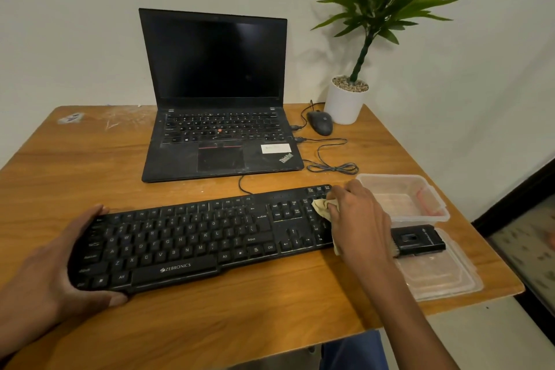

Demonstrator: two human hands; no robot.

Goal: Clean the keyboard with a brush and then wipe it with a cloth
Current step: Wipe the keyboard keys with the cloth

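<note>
Black keyboard (192,237) lay across the near part of a wooden worktop (210,318), seen from the head camera. Left hand (45,273) clasped its left end, fingers over the far edge and thumb curled under the near corner. Right hand (357,219) rested on the number-pad end, grip closed around a pale yellowish cloth (321,207), bunched against the keys with an edge showing by the wrist. Black brush (417,240) sat just right of the keyboard, on a clear plastic lid (441,279). Beyond it, a clear plastic container (402,195) stood open. Farther back: an open black laptop (216,93) with a dark screen, a black mouse (319,122) with its cable (330,162) looped on the wood, and a green plant in a white pot (345,102) against the pale wall (75,24).
</note>
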